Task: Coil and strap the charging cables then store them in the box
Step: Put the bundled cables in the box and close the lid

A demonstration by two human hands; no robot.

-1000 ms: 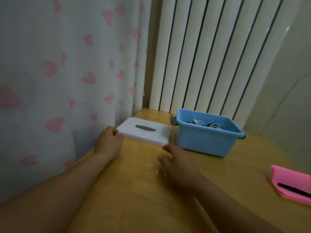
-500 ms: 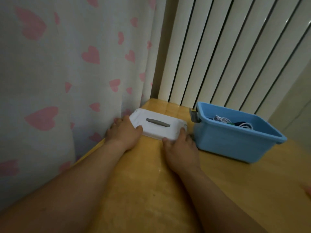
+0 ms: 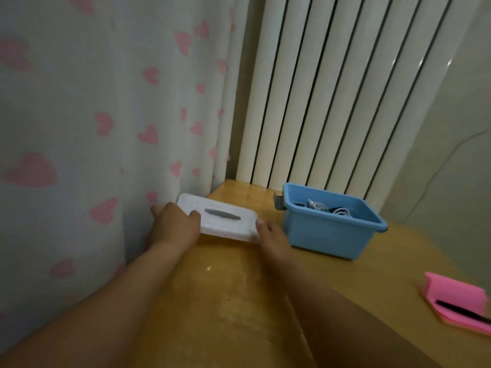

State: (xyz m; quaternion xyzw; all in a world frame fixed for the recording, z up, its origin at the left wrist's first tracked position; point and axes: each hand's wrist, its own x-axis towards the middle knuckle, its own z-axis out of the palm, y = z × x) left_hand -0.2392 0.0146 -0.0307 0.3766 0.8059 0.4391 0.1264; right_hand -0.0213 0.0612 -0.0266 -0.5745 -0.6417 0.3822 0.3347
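A white lid [image 3: 225,224] with a grey handle sits at the table's back left corner, its near edge slightly raised. My left hand [image 3: 174,224] grips the lid's left end, and my right hand [image 3: 271,232] holds its right end. Just right of the lid stands the blue box [image 3: 326,235], open on top. Coiled white and dark charging cables [image 3: 325,208] lie inside the box.
The wooden table [image 3: 233,301] is bounded on the left by a white curtain with pink hearts [image 3: 93,128]. A white ribbed radiator [image 3: 332,88] rises behind the box. A pink holder with a black item [image 3: 459,301] lies at the right edge.
Both hands moved from the table onto the lid's two ends and took hold of it. The lid's near edge now looks lifted a little.
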